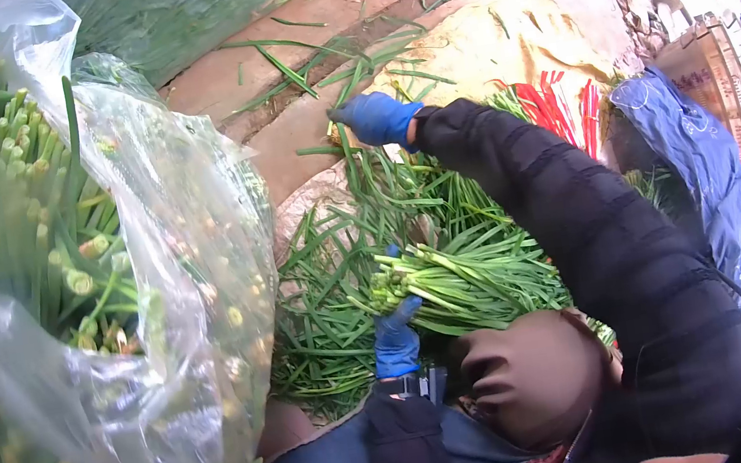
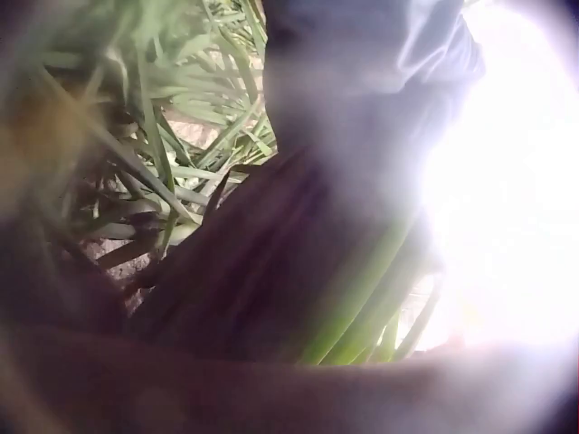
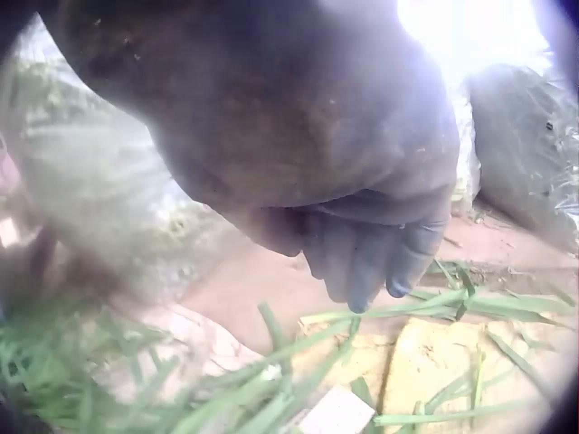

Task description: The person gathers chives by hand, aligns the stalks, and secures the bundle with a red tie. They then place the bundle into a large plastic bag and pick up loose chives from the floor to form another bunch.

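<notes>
A bunch of green leafy stalks point(image 1: 482, 282) lies across my blue-gloved left hand point(image 1: 395, 337) in the head view. The thumb shows on its near side and a fingertip on the far side, so the hand grips it near the pale stem ends. Bright glare and dark cloth hide this hand in the left wrist view. My right hand point(image 1: 378, 119), also gloved in blue, reaches out over loose green leaves point(image 1: 357, 172). From the right wrist, its bent fingers point(image 3: 412, 258) point down close to some leaves; the thumb is hidden, and I cannot tell whether they pinch anything.
A large clear plastic bag point(image 1: 199, 227) packed with green stalks stands at the left. More filled bags point(image 1: 189, 15) lie at the back. Red ties point(image 1: 552, 106) rest on a yellowish sheet point(image 1: 476, 37), with a blue bag point(image 1: 696, 157) to the right. Leaves litter the floor.
</notes>
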A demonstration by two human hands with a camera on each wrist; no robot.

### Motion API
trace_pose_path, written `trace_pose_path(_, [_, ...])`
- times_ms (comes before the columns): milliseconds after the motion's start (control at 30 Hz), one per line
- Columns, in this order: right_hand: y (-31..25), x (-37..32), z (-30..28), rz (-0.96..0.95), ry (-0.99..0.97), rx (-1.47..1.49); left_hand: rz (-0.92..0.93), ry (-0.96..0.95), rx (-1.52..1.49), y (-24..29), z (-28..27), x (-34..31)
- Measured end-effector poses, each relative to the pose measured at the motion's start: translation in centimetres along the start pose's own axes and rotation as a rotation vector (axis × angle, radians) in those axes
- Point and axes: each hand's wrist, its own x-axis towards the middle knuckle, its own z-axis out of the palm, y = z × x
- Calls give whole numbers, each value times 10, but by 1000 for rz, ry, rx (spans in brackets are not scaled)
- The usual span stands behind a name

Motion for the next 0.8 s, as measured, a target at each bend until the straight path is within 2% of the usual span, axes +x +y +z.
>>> trace_pose_path(33, [2,9,17,-88,142,2,2,-21,1,0,-2,0])
trace_pose_path(67, [-4,18,27,-97,207,-126,-15,-5,-2,0,-4,-2])
trace_pose_path(167, [-9,27,43,-45,239,-252,-17,-6,-6,-7,-14,-6])
trace_pose_path(200, [2,29,61,-93,428,-319,-19,35,18,-8,-15,-10])
trace_pose_path(233, [6,31,60,-89,428,-317,-19,75,38,-6,-12,-13])
trace_pose_path(300, [17,32,57,-112,146,-398,-47,84,-23,1,-3,-14])
trace_pose_path(333, [22,26,56,-232,276,-390,-41,37,-34,-2,-7,-11])
trace_pose_path(367, [19,15,41,-227,272,-397,-35,-11,-47,-4,-10,-8])
trace_pose_path(433, [-1,-15,-7,-424,75,-224,-15,-49,-103,-9,-13,-8])
trace_pose_path(467, [0,-26,-4,-582,262,-194,-45,5,-70,-11,-16,-10])
trace_pose_path(533, [-30,-68,-37,-758,397,-222,-92,91,-2,-7,-12,-13])
trace_pose_path(567, [-44,-90,-41,-729,348,-27,-97,84,-3,-8,-12,-13])
trace_pose_path(633, [-72,-129,-49,-633,201,184,-47,83,6,-15,-22,-14])
trace_pose_path(667, [-69,-137,-50,-623,191,184,-47,80,8,-22,-34,-13])
trace_pose_path(700, [-67,-145,-48,-487,112,266,-95,143,123,-28,-50,-20])
trace_pose_path(733, [-68,-153,-42,-353,24,359,-122,165,113,-26,-54,-23])
trace_pose_path(767, [-54,-156,-39,-319,35,429,-153,196,99,-28,-55,-22])
trace_pose_path(800, [-55,-165,-63,-137,-159,534,-91,151,157,-23,-45,-21])
